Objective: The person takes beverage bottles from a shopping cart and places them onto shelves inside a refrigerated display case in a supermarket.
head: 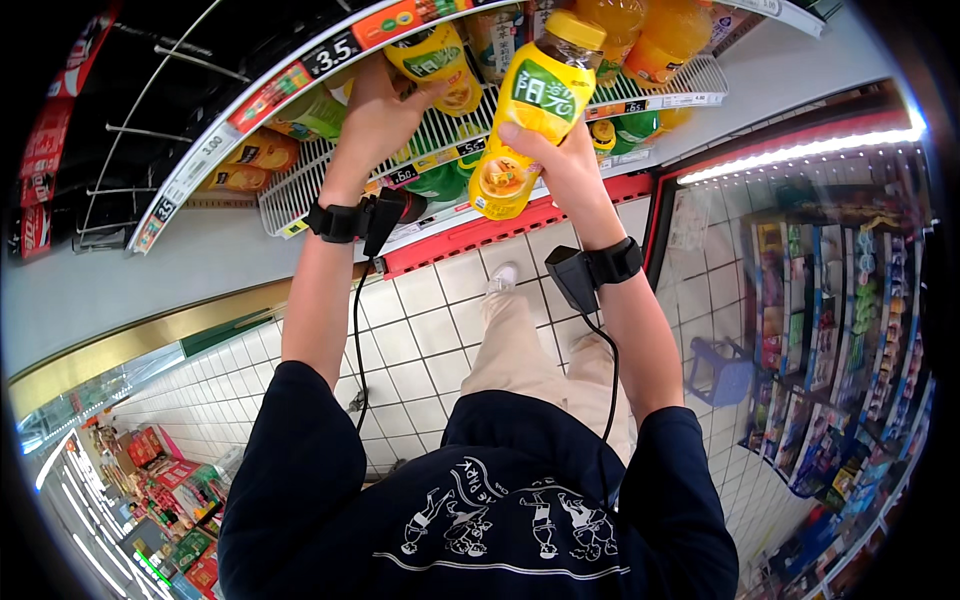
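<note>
A yellow plastic drink bottle [517,124] with a yellow cap is held up in my right hand [566,154], tilted, its thumb across the front label. My left hand [386,112] reaches in among the bottles on the wire shelf [292,199]. Its thumb points at a second yellow bottle [446,75] on that shelf and overlaps its lower side. The fingers of this hand are largely hidden behind the shelf above, so its grip does not show. Black devices with cables are strapped to both wrists.
A curved upper shelf edge [300,71] with price tags runs just above my left hand. More orange drink bottles [667,45] stand at the right, and green bottles [439,182] sit lower down. The glass door [720,247] at the right reflects stocked shelves and a blue stool.
</note>
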Action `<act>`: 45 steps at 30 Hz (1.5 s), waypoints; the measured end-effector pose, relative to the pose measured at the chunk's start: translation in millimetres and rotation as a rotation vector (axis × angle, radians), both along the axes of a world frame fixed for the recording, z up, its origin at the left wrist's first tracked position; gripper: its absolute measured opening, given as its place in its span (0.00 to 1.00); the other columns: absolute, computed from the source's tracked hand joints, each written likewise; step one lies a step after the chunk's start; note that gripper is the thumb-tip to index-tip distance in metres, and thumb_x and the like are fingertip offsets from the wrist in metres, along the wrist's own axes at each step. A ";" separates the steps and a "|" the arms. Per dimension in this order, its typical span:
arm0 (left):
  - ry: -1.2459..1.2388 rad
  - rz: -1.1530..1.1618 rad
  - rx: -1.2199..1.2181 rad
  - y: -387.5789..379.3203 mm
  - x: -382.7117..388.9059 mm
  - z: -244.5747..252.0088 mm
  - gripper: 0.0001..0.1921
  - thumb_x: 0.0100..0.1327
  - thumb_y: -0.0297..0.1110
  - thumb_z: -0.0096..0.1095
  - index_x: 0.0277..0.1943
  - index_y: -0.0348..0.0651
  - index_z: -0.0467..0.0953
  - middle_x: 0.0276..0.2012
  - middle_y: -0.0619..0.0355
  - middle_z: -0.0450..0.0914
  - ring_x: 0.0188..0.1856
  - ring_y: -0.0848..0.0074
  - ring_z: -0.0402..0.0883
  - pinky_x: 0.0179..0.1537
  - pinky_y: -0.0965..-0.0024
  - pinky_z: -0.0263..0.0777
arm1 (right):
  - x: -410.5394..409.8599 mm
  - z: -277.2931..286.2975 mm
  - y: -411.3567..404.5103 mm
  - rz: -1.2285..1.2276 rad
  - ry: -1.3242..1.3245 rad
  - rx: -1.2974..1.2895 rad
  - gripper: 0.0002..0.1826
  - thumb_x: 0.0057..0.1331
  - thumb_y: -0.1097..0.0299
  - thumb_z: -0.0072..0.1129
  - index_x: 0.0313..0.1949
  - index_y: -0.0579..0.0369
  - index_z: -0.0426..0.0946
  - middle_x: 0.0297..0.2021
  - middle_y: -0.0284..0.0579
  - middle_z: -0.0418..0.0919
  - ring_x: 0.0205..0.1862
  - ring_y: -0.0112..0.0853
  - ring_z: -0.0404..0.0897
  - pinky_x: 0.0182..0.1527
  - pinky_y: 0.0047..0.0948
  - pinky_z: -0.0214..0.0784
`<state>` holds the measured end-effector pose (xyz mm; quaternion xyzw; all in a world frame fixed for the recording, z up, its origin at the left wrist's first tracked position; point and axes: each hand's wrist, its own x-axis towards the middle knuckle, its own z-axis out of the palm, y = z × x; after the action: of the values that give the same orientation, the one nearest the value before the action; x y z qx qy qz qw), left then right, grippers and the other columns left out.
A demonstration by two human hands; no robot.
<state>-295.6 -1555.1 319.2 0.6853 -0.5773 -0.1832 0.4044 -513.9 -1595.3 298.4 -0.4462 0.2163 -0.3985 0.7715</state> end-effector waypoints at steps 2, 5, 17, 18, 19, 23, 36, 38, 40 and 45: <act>-0.024 -0.012 -0.012 -8.9 5.3 -0.5 0.24 0.61 0.26 0.70 0.57 0.33 0.66 0.51 0.49 0.81 0.54 0.68 0.81 0.53 0.71 0.76 | 1.2 -0.4 -2.8 -0.015 0.064 -0.096 0.21 0.59 0.66 0.72 0.48 0.59 0.75 0.40 0.37 0.82 0.41 0.24 0.80 0.45 0.25 0.73; 0.061 -0.007 -0.104 -18.6 10.7 -4.9 0.24 0.61 0.32 0.72 0.55 0.33 0.70 0.48 0.47 0.82 0.51 0.64 0.83 0.51 0.66 0.77 | -0.2 -4.9 -3.7 0.005 0.098 -0.088 0.22 0.58 0.65 0.74 0.48 0.60 0.75 0.40 0.39 0.82 0.42 0.25 0.81 0.46 0.27 0.74; 0.135 0.116 -0.210 -19.7 2.5 -38.5 0.24 0.57 0.32 0.75 0.52 0.32 0.73 0.46 0.50 0.84 0.47 0.69 0.85 0.46 0.70 0.79 | 7.8 -13.2 -9.6 -0.028 0.177 -0.338 0.32 0.54 0.69 0.76 0.55 0.60 0.67 0.45 0.42 0.81 0.46 0.28 0.81 0.50 0.30 0.76; 0.138 0.118 -0.212 -18.0 -1.4 -39.1 0.24 0.57 0.32 0.75 0.52 0.32 0.73 0.46 0.50 0.84 0.47 0.69 0.85 0.46 0.70 0.79 | 8.5 -10.8 -10.4 -0.070 0.188 -0.436 0.28 0.55 0.74 0.74 0.53 0.60 0.69 0.44 0.42 0.81 0.46 0.28 0.82 0.50 0.29 0.76; 0.042 0.184 -0.197 -15.7 -7.6 -41.3 0.24 0.56 0.31 0.76 0.52 0.32 0.73 0.46 0.50 0.84 0.47 0.68 0.85 0.47 0.70 0.79 | 8.7 -13.2 -13.7 -0.029 0.213 -0.415 0.40 0.48 0.62 0.80 0.56 0.60 0.66 0.48 0.46 0.79 0.50 0.32 0.79 0.54 0.33 0.72; -0.084 0.268 -0.236 -18.1 -9.2 -43.1 0.23 0.55 0.29 0.75 0.51 0.32 0.74 0.44 0.48 0.85 0.46 0.65 0.85 0.48 0.66 0.79 | 12.6 -2.9 -19.4 -0.040 0.309 -0.553 0.41 0.47 0.60 0.81 0.57 0.60 0.66 0.47 0.47 0.78 0.49 0.34 0.79 0.53 0.33 0.72; 0.215 0.242 -0.433 -33.4 -19.4 -44.4 0.25 0.58 0.20 0.62 0.60 0.38 0.69 0.52 0.46 0.80 0.48 0.61 0.81 0.48 0.69 0.75 | 32.2 21.3 -30.5 -0.150 0.394 -0.803 0.30 0.52 0.64 0.78 0.51 0.59 0.72 0.43 0.41 0.83 0.45 0.28 0.83 0.49 0.29 0.76; 0.252 0.291 -0.270 -33.8 -16.1 -41.4 0.21 0.57 0.20 0.62 0.56 0.37 0.74 0.46 0.48 0.83 0.46 0.61 0.82 0.45 0.65 0.75 | 36.9 15.5 -36.0 -0.108 0.410 -0.764 0.31 0.52 0.63 0.79 0.50 0.59 0.72 0.43 0.42 0.83 0.45 0.29 0.83 0.49 0.30 0.76; 0.122 0.345 -0.266 -28.7 -19.8 -39.3 0.19 0.57 0.21 0.62 0.54 0.35 0.75 0.43 0.47 0.84 0.45 0.61 0.83 0.44 0.65 0.75 | 41.0 10.0 -35.9 -0.145 0.475 -0.797 0.31 0.51 0.63 0.79 0.50 0.59 0.72 0.42 0.43 0.84 0.44 0.30 0.83 0.50 0.30 0.76; 0.012 0.315 -0.251 -17.4 -6.7 -55.4 0.18 0.59 0.24 0.63 0.54 0.34 0.74 0.44 0.43 0.84 0.47 0.56 0.84 0.48 0.62 0.77 | 53.8 6.8 -37.5 -0.135 0.518 -0.805 0.34 0.50 0.61 0.79 0.52 0.61 0.71 0.43 0.46 0.84 0.44 0.31 0.83 0.50 0.31 0.76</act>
<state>-302.3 -1572.5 263.8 0.7103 -0.4789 -0.0484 0.5135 -460.0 -1632.8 305.2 -0.7788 0.2583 -0.3756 0.4310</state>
